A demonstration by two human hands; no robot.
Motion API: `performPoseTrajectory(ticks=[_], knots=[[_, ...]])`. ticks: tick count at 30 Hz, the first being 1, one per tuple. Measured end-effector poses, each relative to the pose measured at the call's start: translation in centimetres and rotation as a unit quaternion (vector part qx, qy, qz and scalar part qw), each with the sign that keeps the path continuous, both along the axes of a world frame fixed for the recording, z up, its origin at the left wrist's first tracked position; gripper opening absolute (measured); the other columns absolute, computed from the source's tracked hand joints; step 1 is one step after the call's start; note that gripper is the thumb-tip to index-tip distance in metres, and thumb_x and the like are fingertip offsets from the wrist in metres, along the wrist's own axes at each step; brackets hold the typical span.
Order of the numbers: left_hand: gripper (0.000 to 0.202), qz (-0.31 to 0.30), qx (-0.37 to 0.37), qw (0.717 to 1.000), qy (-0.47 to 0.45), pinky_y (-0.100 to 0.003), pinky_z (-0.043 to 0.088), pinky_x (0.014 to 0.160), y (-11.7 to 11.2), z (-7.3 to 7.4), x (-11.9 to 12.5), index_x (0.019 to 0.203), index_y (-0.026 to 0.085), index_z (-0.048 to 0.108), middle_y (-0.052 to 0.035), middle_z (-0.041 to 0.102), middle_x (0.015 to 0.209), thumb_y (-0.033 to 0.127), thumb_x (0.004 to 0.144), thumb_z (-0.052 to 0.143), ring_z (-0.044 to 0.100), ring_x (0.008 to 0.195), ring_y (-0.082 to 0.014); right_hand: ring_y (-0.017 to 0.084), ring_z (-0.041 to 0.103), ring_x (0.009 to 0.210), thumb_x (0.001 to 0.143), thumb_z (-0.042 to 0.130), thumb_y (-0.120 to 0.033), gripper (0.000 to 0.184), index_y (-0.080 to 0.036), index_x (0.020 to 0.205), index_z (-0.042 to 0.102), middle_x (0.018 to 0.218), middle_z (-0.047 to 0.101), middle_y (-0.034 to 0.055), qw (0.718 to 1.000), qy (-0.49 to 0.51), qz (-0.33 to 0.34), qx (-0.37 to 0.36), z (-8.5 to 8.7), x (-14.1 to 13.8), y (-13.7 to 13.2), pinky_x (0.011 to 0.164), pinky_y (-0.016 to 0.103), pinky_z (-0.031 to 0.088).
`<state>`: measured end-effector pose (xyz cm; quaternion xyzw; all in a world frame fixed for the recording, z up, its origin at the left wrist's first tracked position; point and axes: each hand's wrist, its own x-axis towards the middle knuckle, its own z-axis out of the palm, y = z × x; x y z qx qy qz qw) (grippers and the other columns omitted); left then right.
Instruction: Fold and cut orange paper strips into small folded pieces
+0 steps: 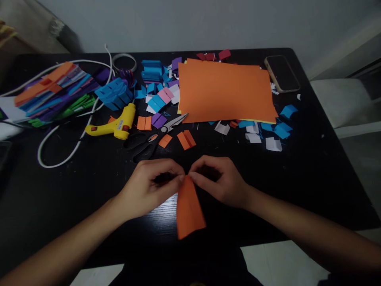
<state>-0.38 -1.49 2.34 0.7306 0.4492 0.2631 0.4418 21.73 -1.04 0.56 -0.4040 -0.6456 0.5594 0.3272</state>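
Note:
A small orange paper strip [188,208] lies on the black table [312,171] near its front edge. My left hand [149,190] and my right hand [218,180] both pinch the strip's far end, fingertips almost touching there. The fingers of each hand are curled closed on the paper. The strip's near end fans out toward me.
Beyond my hands lie black-handled scissors [154,139], a yellow glue gun [114,125] with a white cord [59,159], and several folded paper pieces in orange, blue, purple and white. A large orange sheet [226,91], a phone [281,73] and a stack of coloured strips [53,93] sit farther back.

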Motion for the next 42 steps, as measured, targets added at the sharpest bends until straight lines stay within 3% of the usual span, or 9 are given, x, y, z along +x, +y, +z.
performPoseTrajectory(ticks=[6, 10, 15, 21, 24, 28, 32, 36, 42], knots=[[0.014, 0.006, -0.025, 1.000, -0.007, -0.020, 0.048, 0.061, -0.2, 0.1, -0.1, 0.084, 0.018, 0.074, 0.0022, 0.072, 0.074, 0.017, 0.093, 0.064, 0.063, 0.066, -0.0102, 0.011, 0.064, 0.067, 0.091, 0.068, -0.019, 0.008, -0.016, 0.085, 0.071, 0.075, 0.069, -0.0010, 1.000, 0.010, -0.007, 0.010, -0.3, 0.0, 0.0, 0.062, 0.022, 0.050], [0.014, 0.064, -0.071, 0.994, -0.052, -0.019, 0.049, 0.061, 0.1, 0.3, 0.0, 0.082, 0.017, 0.074, 0.0018, 0.073, 0.072, 0.020, 0.093, 0.066, 0.064, 0.065, -0.0102, 0.012, 0.065, 0.068, 0.095, 0.066, -0.021, 0.007, -0.017, 0.090, 0.069, 0.078, 0.068, -0.0002, 0.998, 0.045, -0.038, -0.019, -0.1, 0.1, 0.0, 0.063, 0.024, 0.052], [0.012, 0.125, -0.146, 0.972, -0.132, -0.018, 0.048, 0.057, 0.3, 0.1, 0.3, 0.087, 0.018, 0.078, 0.0019, 0.072, 0.069, 0.027, 0.093, 0.072, 0.064, 0.061, -0.0097, 0.014, 0.072, 0.082, 0.095, 0.067, -0.018, 0.012, -0.017, 0.107, 0.067, 0.098, 0.071, 0.0039, 0.992, 0.116, -0.021, -0.034, -0.1, 0.0, -0.1, 0.075, 0.028, 0.060], [0.013, 0.112, -0.173, 0.966, -0.154, -0.018, 0.050, 0.058, 0.3, -0.4, 0.4, 0.092, 0.018, 0.078, 0.0004, 0.074, 0.073, 0.029, 0.095, 0.071, 0.065, 0.063, -0.0101, 0.013, 0.071, 0.080, 0.091, 0.075, -0.018, 0.016, -0.020, 0.104, 0.064, 0.095, 0.072, 0.0022, 0.991, 0.121, -0.042, -0.032, -0.7, -0.2, -0.1, 0.072, 0.025, 0.060], [0.014, 0.095, -0.146, 0.970, -0.169, -0.021, 0.056, 0.069, 0.2, -0.5, 0.3, 0.109, 0.020, 0.074, -0.0006, 0.077, 0.084, 0.023, 0.097, 0.068, 0.071, 0.075, -0.0123, 0.012, 0.071, 0.078, 0.092, 0.074, -0.019, 0.012, -0.020, 0.099, 0.065, 0.091, 0.071, 0.0010, 0.992, 0.108, -0.057, -0.024, -0.9, -0.3, 0.0, 0.071, 0.023, 0.059], [0.034, 0.029, -0.015, 0.993, -0.113, -0.023, 0.057, 0.078, -0.1, -0.7, -0.1, 0.129, 0.024, 0.065, -0.0014, 0.075, 0.099, 0.010, 0.097, 0.062, 0.070, 0.084, -0.0120, 0.011, 0.070, 0.074, 0.090, 0.073, -0.020, 0.008, -0.019, 0.096, 0.068, 0.086, 0.071, 0.0002, 0.995, 0.076, -0.063, -0.002, -0.8, -0.3, 0.1, 0.067, 0.022, 0.057], [0.027, -0.025, 0.065, 0.997, -0.034, -0.025, 0.056, 0.079, -0.2, -0.6, -0.5, 0.117, 0.020, 0.069, -0.0048, 0.074, 0.107, 0.008, 0.095, 0.061, 0.068, 0.089, -0.0139, 0.012, 0.070, 0.071, 0.090, 0.071, -0.019, 0.005, -0.019, 0.094, 0.070, 0.084, 0.073, 0.0006, 0.998, 0.043, -0.046, 0.014, -0.5, -0.1, 0.1, 0.065, 0.023, 0.057], [0.017, -0.009, 0.048, 0.998, -0.033, -0.024, 0.056, 0.074, 0.0, -0.5, -0.4, 0.105, 0.018, 0.065, -0.0039, 0.072, 0.097, 0.010, 0.091, 0.064, 0.067, 0.082, -0.0134, 0.013, 0.071, 0.073, 0.090, 0.070, -0.017, 0.005, -0.018, 0.095, 0.072, 0.085, 0.075, 0.0017, 0.998, 0.038, -0.034, 0.030, -0.3, 0.0, 0.1, 0.067, 0.024, 0.057], [0.020, -0.029, 0.023, 0.999, -0.032, -0.023, 0.053, 0.071, 0.2, -0.6, -0.6, 0.097, 0.020, 0.061, -0.0006, 0.069, 0.089, 0.006, 0.083, 0.066, 0.064, 0.078, -0.0126, 0.013, 0.071, 0.073, 0.091, 0.069, -0.017, 0.008, -0.017, 0.096, 0.074, 0.086, 0.076, 0.0028, 0.998, 0.040, -0.026, 0.035, -0.5, -0.1, 0.1, 0.066, 0.023, 0.056]])
